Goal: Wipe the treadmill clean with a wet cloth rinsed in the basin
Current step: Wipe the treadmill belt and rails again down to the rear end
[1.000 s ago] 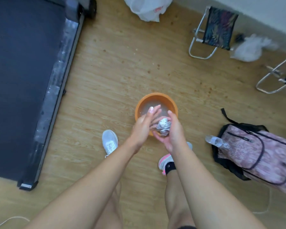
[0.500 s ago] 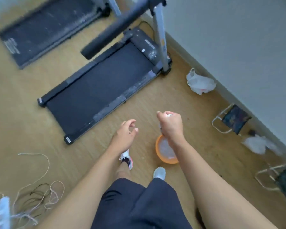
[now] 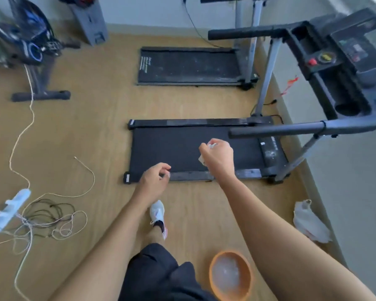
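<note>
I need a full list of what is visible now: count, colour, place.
treadmill: two, black, one just ahead, farther one behind it.
basin: one, orange, floor, lower right.
cloth: one, white, gripped above nearer belt.
plastic bag: one, white, floor by right wall.
power strip: one, white, floor, left.
cables: several, black and white, beside power strip.
exercise bike: one, dark, upper left.
left hand: empty, loosely curled, over treadmill edge.
right hand: grips cloth.

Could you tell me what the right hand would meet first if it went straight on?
Probably the near treadmill's belt: the right hand, gripping the cloth, points forward and down over it. The handrail lies off to its right, though depth is unclear.
</note>
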Demonstrator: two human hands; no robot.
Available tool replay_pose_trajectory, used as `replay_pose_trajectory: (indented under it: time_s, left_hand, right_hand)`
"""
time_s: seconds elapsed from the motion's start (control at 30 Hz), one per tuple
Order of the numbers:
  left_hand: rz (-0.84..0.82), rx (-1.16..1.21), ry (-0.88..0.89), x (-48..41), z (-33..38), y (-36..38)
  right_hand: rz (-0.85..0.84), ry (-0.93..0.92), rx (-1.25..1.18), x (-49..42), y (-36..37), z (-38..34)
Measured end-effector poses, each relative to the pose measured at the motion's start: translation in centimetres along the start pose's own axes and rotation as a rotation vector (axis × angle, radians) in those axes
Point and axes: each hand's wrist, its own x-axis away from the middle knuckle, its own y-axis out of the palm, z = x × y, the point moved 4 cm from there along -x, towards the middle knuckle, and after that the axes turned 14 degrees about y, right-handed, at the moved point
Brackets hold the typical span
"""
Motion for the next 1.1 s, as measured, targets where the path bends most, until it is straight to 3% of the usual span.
replay_pose_trajectory:
  time_s: [0.27, 0.4, 0.53, 0.87, 1.1]
  left_hand:
    - [-0.123, 0.037, -0.129, -18.2, -7.4, -8.7]
    - [-0.198, -0.041, -0.066, -28.2, -5.7, -14.8]
    - [-0.161, -0.052, -0.013, -39.6, -2.8, -20.0]
    - [-0.243, -0.068, -0.065, -65.6, -4.1, -21.5]
    - [-0.266, -0.082, -0.131, -85.4, -2.0, -24.7]
  right_hand:
    - [-0.043, 0.019, 0.137, -15.1, 10.1, -18.0]
    - [-0.065, 0.018, 0.136, -19.6, 12.3, -25.2]
    - [-0.117, 0.032, 0.168, -24.9, 14.2, -32.1]
    - [-0.118, 0.061, 0.164, -47.4, 19.7, -45.3]
    - [-0.163, 0.074, 0.213, -64.7, 22.0, -59.4]
